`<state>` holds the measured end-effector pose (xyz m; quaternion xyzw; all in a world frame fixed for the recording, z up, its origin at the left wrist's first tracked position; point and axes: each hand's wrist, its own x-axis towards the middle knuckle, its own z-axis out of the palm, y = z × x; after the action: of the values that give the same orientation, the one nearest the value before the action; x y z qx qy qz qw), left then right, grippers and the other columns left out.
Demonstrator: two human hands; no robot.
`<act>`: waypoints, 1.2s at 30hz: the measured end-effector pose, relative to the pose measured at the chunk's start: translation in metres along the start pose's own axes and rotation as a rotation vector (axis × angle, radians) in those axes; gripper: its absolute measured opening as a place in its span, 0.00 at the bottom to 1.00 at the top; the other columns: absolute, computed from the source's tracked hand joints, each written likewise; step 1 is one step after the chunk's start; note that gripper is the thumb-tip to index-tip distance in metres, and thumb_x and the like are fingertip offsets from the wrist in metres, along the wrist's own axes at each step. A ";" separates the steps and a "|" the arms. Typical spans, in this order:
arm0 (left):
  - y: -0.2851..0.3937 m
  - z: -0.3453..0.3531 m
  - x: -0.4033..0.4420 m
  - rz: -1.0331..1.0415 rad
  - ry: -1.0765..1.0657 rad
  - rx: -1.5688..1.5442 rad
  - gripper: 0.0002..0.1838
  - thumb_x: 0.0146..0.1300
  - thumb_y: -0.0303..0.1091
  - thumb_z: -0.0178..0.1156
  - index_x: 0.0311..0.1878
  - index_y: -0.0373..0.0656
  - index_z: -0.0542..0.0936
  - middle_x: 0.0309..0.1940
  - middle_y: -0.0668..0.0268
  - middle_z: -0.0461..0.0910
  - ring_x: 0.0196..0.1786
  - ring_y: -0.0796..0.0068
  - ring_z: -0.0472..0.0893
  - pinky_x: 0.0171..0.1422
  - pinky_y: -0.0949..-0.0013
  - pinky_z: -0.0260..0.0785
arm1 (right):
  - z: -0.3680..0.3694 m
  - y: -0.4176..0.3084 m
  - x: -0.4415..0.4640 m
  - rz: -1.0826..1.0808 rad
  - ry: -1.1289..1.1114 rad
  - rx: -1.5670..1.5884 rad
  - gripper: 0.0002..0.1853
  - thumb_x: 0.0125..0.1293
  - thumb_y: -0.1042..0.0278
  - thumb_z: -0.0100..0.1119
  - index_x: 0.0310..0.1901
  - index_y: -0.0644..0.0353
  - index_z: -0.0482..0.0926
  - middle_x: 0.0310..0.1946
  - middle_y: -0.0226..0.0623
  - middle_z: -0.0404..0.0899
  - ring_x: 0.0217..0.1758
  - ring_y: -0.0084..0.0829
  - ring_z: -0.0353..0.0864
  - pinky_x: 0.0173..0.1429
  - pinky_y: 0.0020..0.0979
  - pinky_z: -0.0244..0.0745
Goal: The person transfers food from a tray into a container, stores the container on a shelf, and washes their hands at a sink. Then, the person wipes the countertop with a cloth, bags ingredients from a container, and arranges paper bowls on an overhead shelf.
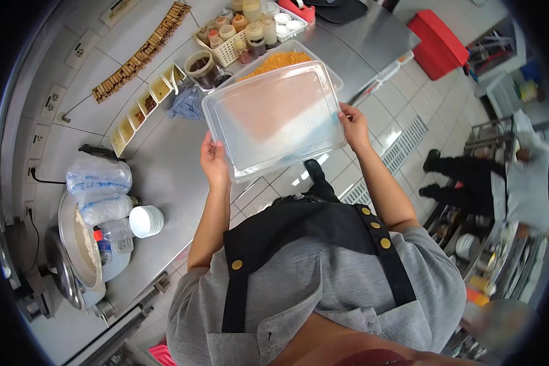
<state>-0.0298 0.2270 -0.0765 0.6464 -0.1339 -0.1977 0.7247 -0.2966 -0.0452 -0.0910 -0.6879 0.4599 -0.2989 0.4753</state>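
Observation:
A clear rectangular plastic lid [274, 119] is held flat in front of my body, its left and right edges in my two hands. My left hand [214, 160] grips its left edge, and my right hand [354, 126] pinches the right edge near the upper corner. Behind the lid's far edge, partly covered by it, a clear container [334, 78] on the steel counter holds orange crumbs [282, 61]. Through the translucent lid a pale pinkish area shows, whose source I cannot make out.
Squeeze bottles in a white basket [229, 51], a dark jar [202, 67] and a blue cloth [188, 102] sit on the steel counter [175, 177]. White cups [146, 221] and a large pot [79, 244] stand left. A co-worker [470, 177] is at right, near a red bin [438, 44].

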 end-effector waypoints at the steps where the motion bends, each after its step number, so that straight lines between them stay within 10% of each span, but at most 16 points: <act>1: -0.008 0.017 0.011 0.000 0.063 -0.047 0.24 0.72 0.24 0.54 0.71 0.37 0.68 0.37 0.73 0.74 0.38 0.84 0.74 0.46 0.79 0.68 | 0.000 -0.002 0.030 -0.079 0.026 -0.068 0.16 0.68 0.72 0.61 0.56 0.58 0.83 0.37 0.36 0.78 0.36 0.28 0.77 0.43 0.29 0.74; 10: -0.055 0.095 0.068 -0.096 0.353 0.057 0.24 0.70 0.24 0.57 0.69 0.37 0.72 0.35 0.74 0.73 0.34 0.86 0.70 0.42 0.78 0.67 | 0.014 -0.001 0.215 -0.234 -0.222 -0.251 0.16 0.64 0.67 0.64 0.54 0.58 0.85 0.42 0.45 0.80 0.37 0.37 0.81 0.47 0.35 0.76; 22: -0.043 0.099 0.044 -0.221 0.375 0.208 0.25 0.71 0.31 0.60 0.70 0.45 0.72 0.36 0.72 0.74 0.36 0.84 0.72 0.42 0.77 0.69 | 0.001 0.033 0.225 -0.006 -0.511 0.004 0.19 0.67 0.64 0.64 0.58 0.58 0.81 0.36 0.38 0.78 0.31 0.30 0.76 0.41 0.30 0.75; 27: -0.045 0.125 0.034 -0.153 0.464 0.880 0.24 0.78 0.52 0.41 0.59 0.40 0.73 0.46 0.47 0.82 0.49 0.47 0.82 0.52 0.54 0.73 | 0.009 0.030 0.208 0.003 -0.481 -0.142 0.17 0.75 0.56 0.51 0.53 0.63 0.74 0.36 0.50 0.81 0.35 0.47 0.81 0.43 0.42 0.76; 29: -0.033 0.134 0.035 -0.190 0.487 0.913 0.23 0.78 0.51 0.42 0.58 0.41 0.74 0.43 0.47 0.83 0.47 0.45 0.82 0.50 0.53 0.73 | 0.010 0.013 0.202 -0.070 -0.430 -0.285 0.18 0.78 0.53 0.41 0.48 0.62 0.68 0.35 0.61 0.80 0.40 0.63 0.80 0.44 0.54 0.73; 36: -0.035 0.125 -0.010 -0.261 0.525 0.893 0.26 0.78 0.54 0.41 0.52 0.40 0.78 0.37 0.48 0.83 0.45 0.45 0.83 0.49 0.53 0.72 | -0.012 0.027 0.193 -0.133 -0.581 -0.302 0.17 0.78 0.54 0.41 0.46 0.62 0.67 0.26 0.54 0.76 0.31 0.59 0.78 0.37 0.52 0.70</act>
<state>-0.0983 0.1180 -0.0945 0.9309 0.0621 -0.0417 0.3575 -0.2389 -0.2302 -0.1168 -0.8356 0.2984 -0.0492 0.4585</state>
